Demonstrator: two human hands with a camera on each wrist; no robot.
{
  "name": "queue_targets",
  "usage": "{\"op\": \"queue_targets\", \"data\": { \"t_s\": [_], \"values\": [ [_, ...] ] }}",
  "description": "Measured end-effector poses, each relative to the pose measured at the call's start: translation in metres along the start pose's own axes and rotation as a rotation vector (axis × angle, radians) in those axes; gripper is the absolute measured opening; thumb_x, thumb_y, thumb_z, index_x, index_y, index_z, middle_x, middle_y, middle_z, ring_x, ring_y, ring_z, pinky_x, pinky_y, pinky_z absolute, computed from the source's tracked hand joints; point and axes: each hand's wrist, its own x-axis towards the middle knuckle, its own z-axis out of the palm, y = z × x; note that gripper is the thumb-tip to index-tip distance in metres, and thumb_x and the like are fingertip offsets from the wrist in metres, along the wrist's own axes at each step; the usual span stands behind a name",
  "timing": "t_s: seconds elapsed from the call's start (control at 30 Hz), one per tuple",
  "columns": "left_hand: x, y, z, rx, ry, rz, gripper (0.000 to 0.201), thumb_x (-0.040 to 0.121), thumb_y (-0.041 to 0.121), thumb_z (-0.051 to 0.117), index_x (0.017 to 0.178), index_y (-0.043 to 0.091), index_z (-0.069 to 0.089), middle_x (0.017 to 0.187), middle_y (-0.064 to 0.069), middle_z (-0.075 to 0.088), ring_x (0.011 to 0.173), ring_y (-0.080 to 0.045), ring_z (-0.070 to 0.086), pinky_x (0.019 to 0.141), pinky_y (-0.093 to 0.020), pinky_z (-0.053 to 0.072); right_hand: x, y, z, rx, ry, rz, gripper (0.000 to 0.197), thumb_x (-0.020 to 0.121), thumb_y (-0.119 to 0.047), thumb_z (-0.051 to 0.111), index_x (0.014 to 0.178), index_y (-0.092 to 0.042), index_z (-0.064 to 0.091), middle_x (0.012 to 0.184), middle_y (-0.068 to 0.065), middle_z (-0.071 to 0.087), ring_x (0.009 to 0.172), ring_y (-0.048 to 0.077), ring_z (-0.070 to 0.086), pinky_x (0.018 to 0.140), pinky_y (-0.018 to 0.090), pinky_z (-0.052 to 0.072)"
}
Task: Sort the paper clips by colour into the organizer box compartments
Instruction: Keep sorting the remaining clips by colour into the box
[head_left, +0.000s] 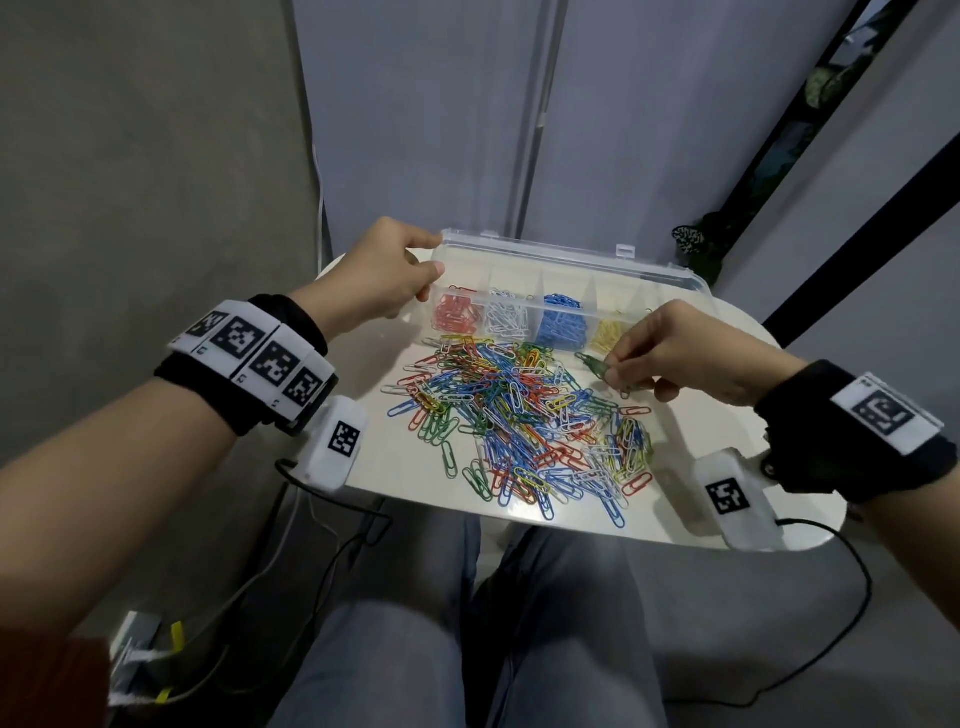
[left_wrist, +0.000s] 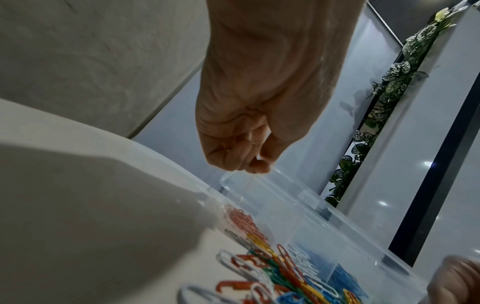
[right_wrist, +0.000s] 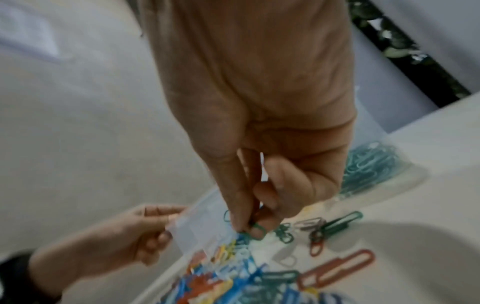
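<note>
A clear plastic organizer box (head_left: 649, 270) lies open at the back of the white table (head_left: 395, 467). Its compartments hold red (head_left: 457, 312), white (head_left: 506, 317), blue (head_left: 561, 322) and yellow (head_left: 608, 332) clips. A mixed pile of paper clips (head_left: 519, 421) spreads in front of it. My left hand (head_left: 410, 270) grips the box's left end (left_wrist: 233, 176) between thumb and fingers. My right hand (head_left: 618, 371) pinches green clips (head_left: 592, 364) just above the pile's right side, seen also as green clips (right_wrist: 255, 228) in the right wrist view.
A cable (head_left: 831, 623) hangs off the table's near right edge and more wires (head_left: 322, 545) hang at the left. My legs (head_left: 467, 623) are under the table. A leafy plant (head_left: 691, 244) stands behind the box on the right.
</note>
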Motion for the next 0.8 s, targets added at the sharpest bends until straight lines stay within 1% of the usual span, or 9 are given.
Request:
{"op": "queue_targets", "data": {
  "t_s": [0.13,0.23,0.37,0.43,0.53,0.6,0.67,0.73,0.8],
  "values": [
    [0.001,-0.001,0.000,0.003,0.004,0.004,0.047,0.097,0.018,0.056,0.143,0.012,0.046,0.059,-0.002,0.057,0.058,-0.021,0.040,0.047,-0.025,0.035,-0.004,-0.007,-0.017,0.280,0.046,0.033,0.004,0.075,0.004,0.073,0.077,0.002,0.070,0.056,0.005,0.061,0.045,0.009,0.044,0.037,0.018,0.035],
    [0.001,0.000,0.000,0.003,0.009,0.006,0.047,0.097,0.019,0.056,0.142,0.012,0.046,0.059,-0.002,0.057,0.059,-0.023,0.040,0.047,-0.024,0.035,-0.005,-0.012,-0.038,0.353,0.172,0.017,0.006,0.074,0.002,0.073,0.077,-0.001,0.069,0.057,0.002,0.062,0.045,0.007,0.043,0.038,0.015,0.034],
    [0.001,0.000,0.001,0.004,0.006,0.007,0.047,0.097,0.018,0.057,0.142,0.012,0.046,0.058,-0.001,0.057,0.060,-0.024,0.040,0.047,-0.024,0.035,0.000,-0.012,-0.060,0.158,0.473,-0.024,0.011,0.075,-0.004,0.078,0.082,0.000,0.070,0.063,0.010,0.056,0.043,0.006,0.040,0.038,0.015,0.034],
    [0.001,-0.001,0.001,0.013,0.010,0.010,0.047,0.097,0.019,0.057,0.142,0.013,0.046,0.057,-0.001,0.057,0.060,-0.024,0.040,0.047,-0.024,0.036,0.005,-0.009,-0.062,0.038,0.565,-0.038,0.017,0.075,-0.008,0.079,0.086,0.002,0.071,0.064,0.011,0.054,0.040,0.005,0.039,0.037,0.014,0.033],
    [-0.001,-0.001,0.001,0.029,0.004,0.017,0.047,0.098,0.021,0.055,0.143,0.013,0.045,0.056,0.001,0.057,0.059,-0.023,0.040,0.048,-0.025,0.036,0.005,-0.009,-0.057,-0.096,0.654,-0.111,0.016,0.074,-0.011,0.081,0.083,-0.001,0.072,0.064,0.007,0.055,0.039,0.000,0.042,0.038,0.007,0.029],
    [-0.003,-0.001,0.000,0.031,0.001,0.018,0.047,0.098,0.022,0.055,0.143,0.013,0.045,0.056,0.000,0.058,0.058,-0.021,0.039,0.048,-0.025,0.035,0.003,-0.013,-0.047,-0.126,0.615,-0.163,0.011,0.074,-0.009,0.080,0.079,-0.003,0.073,0.061,0.005,0.056,0.044,0.003,0.041,0.040,0.007,0.029],
    [-0.003,0.000,-0.001,0.036,0.004,0.018,0.047,0.098,0.022,0.056,0.143,0.013,0.045,0.056,0.000,0.058,0.056,-0.020,0.038,0.047,-0.025,0.035,-0.001,-0.016,-0.027,-0.186,0.451,-0.164,0.006,0.073,-0.007,0.080,0.072,-0.009,0.074,0.060,0.004,0.062,0.044,0.003,0.043,0.043,0.011,0.034],
    [-0.003,0.002,0.000,0.050,0.005,0.021,0.047,0.098,0.022,0.056,0.142,0.011,0.045,0.056,-0.001,0.059,0.054,-0.019,0.039,0.047,-0.024,0.035,0.000,-0.016,-0.006,-0.287,0.309,-0.158,0.007,0.073,-0.006,0.080,0.073,-0.011,0.075,0.064,0.005,0.068,0.050,0.005,0.052,0.052,0.019,0.044],
    [-0.004,0.004,0.000,0.064,0.002,0.028,0.047,0.098,0.022,0.056,0.143,0.010,0.045,0.057,-0.001,0.060,0.051,-0.017,0.039,0.047,-0.024,0.035,0.005,-0.014,0.010,-0.410,0.312,-0.148,0.009,0.073,-0.009,0.079,0.082,-0.012,0.077,0.072,0.003,0.069,0.066,0.014,0.060,0.065,0.026,0.049]
  ]
}}
